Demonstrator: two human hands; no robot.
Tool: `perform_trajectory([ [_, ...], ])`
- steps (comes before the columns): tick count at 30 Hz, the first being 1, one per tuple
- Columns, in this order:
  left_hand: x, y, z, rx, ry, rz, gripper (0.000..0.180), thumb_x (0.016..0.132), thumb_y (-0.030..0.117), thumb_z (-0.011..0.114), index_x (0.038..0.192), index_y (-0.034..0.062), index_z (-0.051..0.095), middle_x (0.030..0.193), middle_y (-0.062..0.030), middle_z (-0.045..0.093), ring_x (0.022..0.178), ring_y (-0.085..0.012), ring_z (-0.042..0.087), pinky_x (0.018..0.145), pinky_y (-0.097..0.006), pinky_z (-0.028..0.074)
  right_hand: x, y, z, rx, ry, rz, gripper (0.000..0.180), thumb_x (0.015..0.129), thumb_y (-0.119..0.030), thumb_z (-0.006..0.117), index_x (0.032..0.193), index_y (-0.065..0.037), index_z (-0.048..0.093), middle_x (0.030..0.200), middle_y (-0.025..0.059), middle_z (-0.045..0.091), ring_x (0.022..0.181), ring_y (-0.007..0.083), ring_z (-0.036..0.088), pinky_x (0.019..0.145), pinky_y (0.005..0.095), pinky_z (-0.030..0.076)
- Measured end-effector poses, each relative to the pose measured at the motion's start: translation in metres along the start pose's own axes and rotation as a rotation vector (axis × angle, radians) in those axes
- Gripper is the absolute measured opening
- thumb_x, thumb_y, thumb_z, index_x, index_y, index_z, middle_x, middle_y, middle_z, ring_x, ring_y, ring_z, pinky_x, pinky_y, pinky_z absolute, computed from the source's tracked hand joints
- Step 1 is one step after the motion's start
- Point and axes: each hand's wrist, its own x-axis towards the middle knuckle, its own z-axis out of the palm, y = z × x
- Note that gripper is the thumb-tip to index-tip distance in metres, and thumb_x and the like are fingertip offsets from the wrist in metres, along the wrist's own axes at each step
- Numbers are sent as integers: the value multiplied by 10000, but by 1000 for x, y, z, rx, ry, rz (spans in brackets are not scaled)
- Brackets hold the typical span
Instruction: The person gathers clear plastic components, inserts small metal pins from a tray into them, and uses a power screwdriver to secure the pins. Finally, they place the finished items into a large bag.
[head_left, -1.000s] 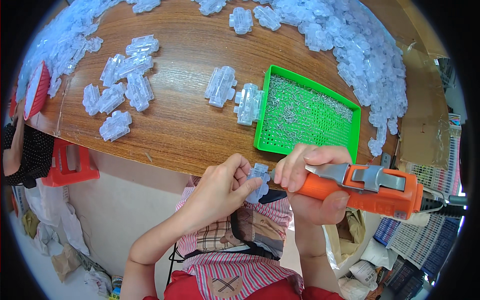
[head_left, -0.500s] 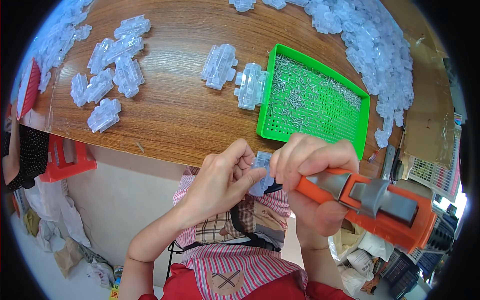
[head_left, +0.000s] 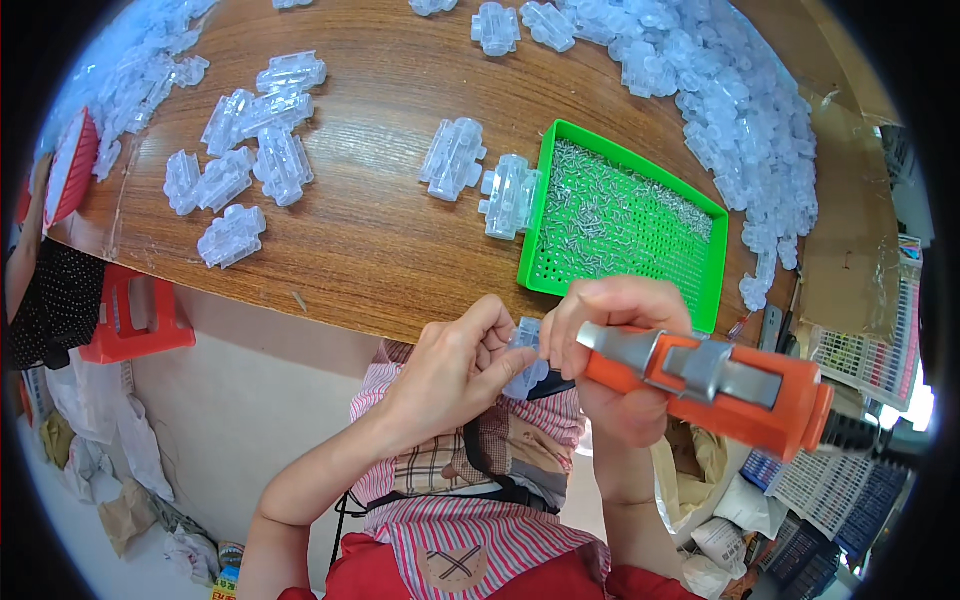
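My left hand (head_left: 452, 362) pinches a clear plastic casing (head_left: 526, 362) between thumb and fingers, just off the table's front edge. Close against that casing is my right hand (head_left: 625, 320), its fingers wrapped round an orange electric screwdriver (head_left: 745, 395) with a grey metal lever. The driver's tip and its contact with the casing are hidden behind my right fingers. Beyond my hands, a green perforated tray (head_left: 718, 270) holds many small silver screws (head_left: 590, 205). One clear casing (head_left: 510, 197) touches the tray's left side, and a similar casing (head_left: 453, 160) lies just left of it.
A small group of clear casings (head_left: 283, 165) lies on the table's left part. Larger heaps (head_left: 740, 130) spread along the right and far left. A red basket (head_left: 75, 170) sits at the left edge, near another person's arm. An orange-red stool (head_left: 135, 335) stands below.
The screwdriver has swung up and left with my right hand, and its black cable now shows. The table's contents appear lower in view. My left hand keeps its hold on the casing.
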Motion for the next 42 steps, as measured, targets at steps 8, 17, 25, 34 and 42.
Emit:
perform_trajectory([
  [8, 1, 7, 12, 22, 6, 0, 251, 852, 120, 702, 854, -2, 482, 608, -84, 539, 535, -150, 562, 502, -307, 447, 19, -20, -24, 158, -259, -342, 740, 845, -647, 589, 1166, 9, 473, 682, 63, 552, 590, 163, 508, 498, 298, 458],
  [17, -2, -8, 18, -139, 78, -66, 245, 868, 125, 703, 830, 2, 495, 612, -36, 557, 521, -68, 566, 463, -234, 420, -13, -3, -10, 205, 51, -189, 414, 839, -379, 627, 1046, -28, 556, 658, 49, 545, 585, 164, 513, 503, 288, 433],
  [25, -3, -13, 21, -128, 89, -20, 229, 868, 102, 698, 849, -1, 494, 620, -36, 556, 516, -67, 562, 463, -231, 418, -19, 7, -8, 154, 56, -146, 629, 849, -611, 616, 1001, -9, 513, 664, 63, 535, 595, 180, 513, 515, 307, 458],
  [34, -3, -11, 24, -130, 134, -4, 235, 870, 96, 696, 865, -8, 486, 619, -39, 560, 513, -71, 562, 463, -238, 431, -14, 13, -11, 144, -37, -235, 661, 804, -634, 657, 994, -17, 515, 665, 59, 546, 569, 174, 502, 534, 312, 459],
  [42, -7, 1, 26, -224, 182, -118, 229, 897, 100, 677, 891, -10, 476, 667, -34, 602, 599, -78, 633, 502, -217, 501, -12, -10, -10, 136, 51, -63, 746, 833, -637, 616, 1166, 16, 477, 675, 62, 543, 593, 158, 506, 513, 308, 433],
])
